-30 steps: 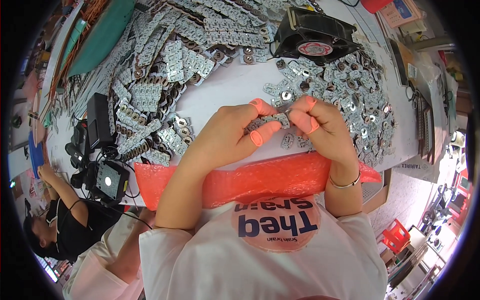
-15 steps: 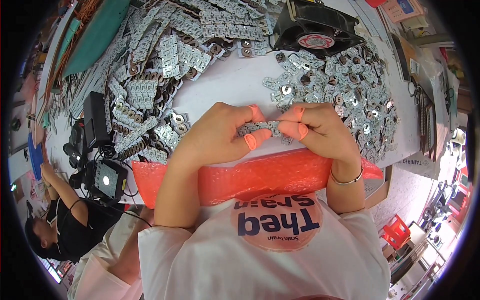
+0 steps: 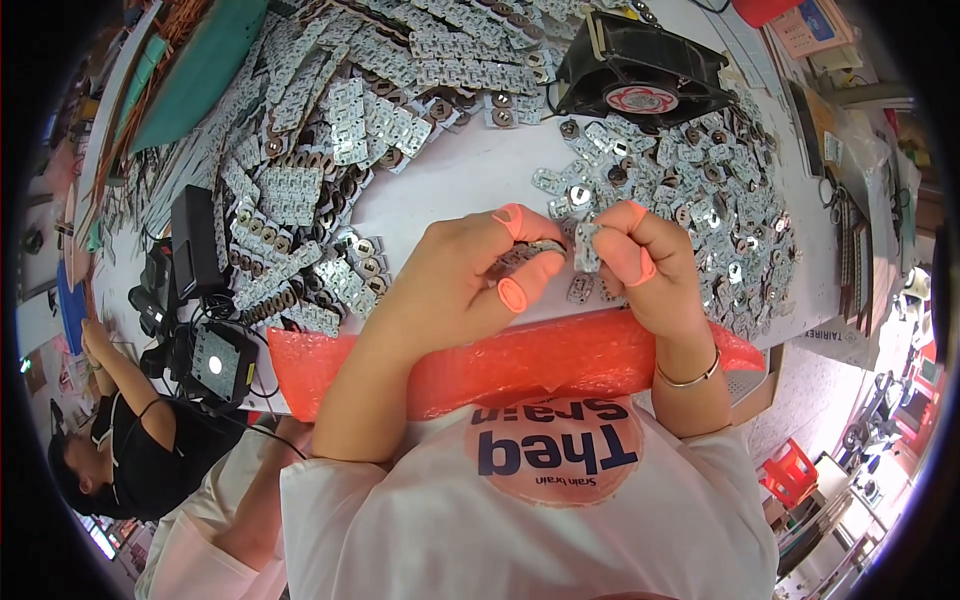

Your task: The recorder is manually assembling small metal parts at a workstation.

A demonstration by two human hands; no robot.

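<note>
My left hand (image 3: 450, 280) is closed on a short strip of small circuit boards (image 3: 518, 256), pinched between thumb and fingers that wear orange finger cots. Just to its right, my right hand (image 3: 655, 262) grips a single small circuit board (image 3: 585, 250) between thumb and forefinger, also in orange cots. The board stands roughly upright, apart from the strip. Part of the strip is hidden by my left fingers. Beyond my right hand spreads a pile of loose small circuit boards (image 3: 715, 190), some with round metal parts.
Joined strips of circuit boards (image 3: 292, 195) heap up at the left and back. A black fan (image 3: 640, 90) stands at the back right. Red bubble wrap (image 3: 520, 362) lines the table's near edge. Black adapters with cables (image 3: 195, 240) lie at the left; beyond them sits another person (image 3: 150, 430).
My hands have drawn apart. The single board has come away from the strip and turned upright in my right hand, while the strip stays in my left.
</note>
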